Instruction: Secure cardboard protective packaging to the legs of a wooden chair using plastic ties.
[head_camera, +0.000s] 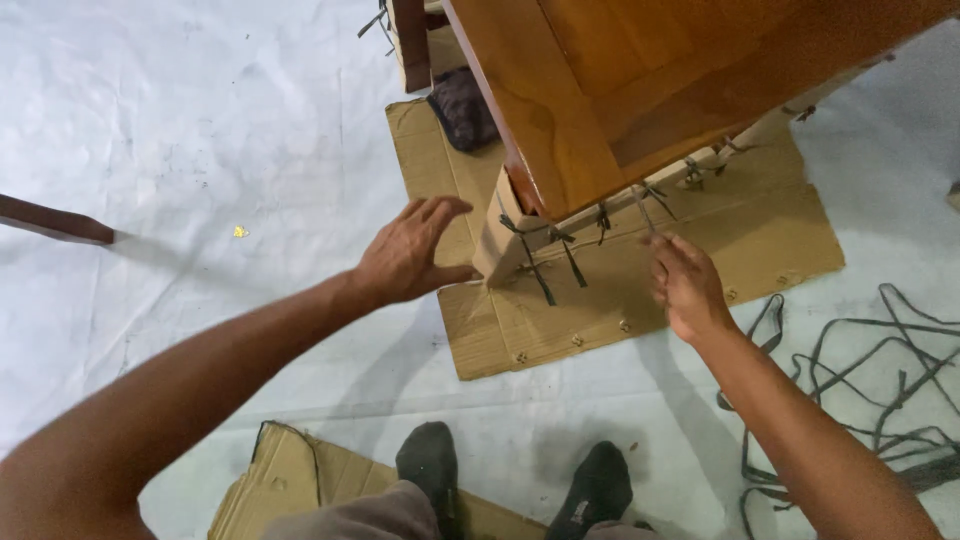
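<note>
Wooden furniture piece (600, 90), tilted over flattened cardboard (780, 240) on the floor, is steadied at its padded corner by the spread left hand (410, 260) while right-hand fingers (665, 250) pinch a dark strap (645, 210).

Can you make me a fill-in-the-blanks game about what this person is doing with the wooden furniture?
1. The left hand rests open against a corner wrapped in ____.
2. The right hand pinches a thin dark ____ between its fingers.
3. The wooden furniture stands on a flat sheet of cardboard on a ____ floor covering.
4. Both feet wear dark ____.

Missing words: cardboard; strap; white; socks
</note>
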